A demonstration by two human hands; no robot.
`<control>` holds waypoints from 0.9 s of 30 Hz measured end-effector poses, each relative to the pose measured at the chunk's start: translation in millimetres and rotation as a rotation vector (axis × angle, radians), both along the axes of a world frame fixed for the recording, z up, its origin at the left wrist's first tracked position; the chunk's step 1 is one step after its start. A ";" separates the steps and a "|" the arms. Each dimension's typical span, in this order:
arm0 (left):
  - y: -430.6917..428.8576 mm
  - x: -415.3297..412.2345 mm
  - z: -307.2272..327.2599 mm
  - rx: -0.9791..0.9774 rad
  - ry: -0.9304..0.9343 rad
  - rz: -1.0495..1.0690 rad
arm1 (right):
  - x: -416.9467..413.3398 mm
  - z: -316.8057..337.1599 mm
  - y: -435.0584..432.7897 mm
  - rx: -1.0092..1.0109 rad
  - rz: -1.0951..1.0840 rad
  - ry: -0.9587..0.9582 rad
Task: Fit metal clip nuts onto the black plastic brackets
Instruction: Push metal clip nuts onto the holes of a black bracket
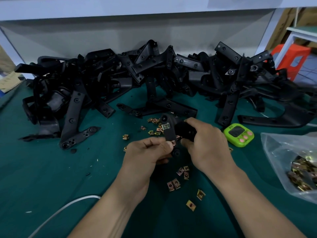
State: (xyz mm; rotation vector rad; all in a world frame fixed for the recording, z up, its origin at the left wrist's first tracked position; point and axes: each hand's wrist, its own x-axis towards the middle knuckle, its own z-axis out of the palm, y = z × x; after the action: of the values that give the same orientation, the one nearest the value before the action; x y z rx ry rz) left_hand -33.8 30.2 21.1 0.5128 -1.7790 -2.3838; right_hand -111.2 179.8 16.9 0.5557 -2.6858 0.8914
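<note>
I hold one black plastic bracket (pixel 169 133) above the green mat, between both hands. My right hand (pixel 204 143) grips its thick right end. My left hand (pixel 147 152) pinches a brass clip nut (pixel 173 143) against the bracket's lower edge. Another silver-looking clip nut (pixel 165 125) sits on the bracket's upper arm. Loose clip nuts (pixel 175 183) lie scattered on the mat below my hands, and more loose nuts (pixel 154 129) lie just beyond them.
A large heap of black brackets (pixel 137 74) fills the back of the table. A green timer (pixel 238 134) stands to the right. A clear plastic bag of clip nuts (pixel 298 170) lies at the right edge. A white cable (pixel 68 205) crosses the near left.
</note>
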 end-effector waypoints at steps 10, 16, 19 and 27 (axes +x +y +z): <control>-14.6 -7.3 6.4 -0.010 -0.010 -0.086 | -1.8 0.3 -4.1 -0.016 -0.017 -0.043; -16.7 -0.5 16.5 -0.149 0.090 -0.090 | 7.2 14.5 -5.6 0.052 -0.044 -0.086; -15.0 2.6 31.3 -0.101 0.113 -0.051 | 24.0 31.8 -5.9 0.094 0.002 -0.131; -5.5 -7.4 71.5 0.166 0.115 0.015 | 70.0 79.5 55.2 -0.414 0.240 -0.562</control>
State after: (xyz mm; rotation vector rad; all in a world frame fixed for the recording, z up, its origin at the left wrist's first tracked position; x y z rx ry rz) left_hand -41.1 24.8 92.6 0.3956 -1.5342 -2.5094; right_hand -41.2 235.0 96.4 0.6051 -2.7893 1.8556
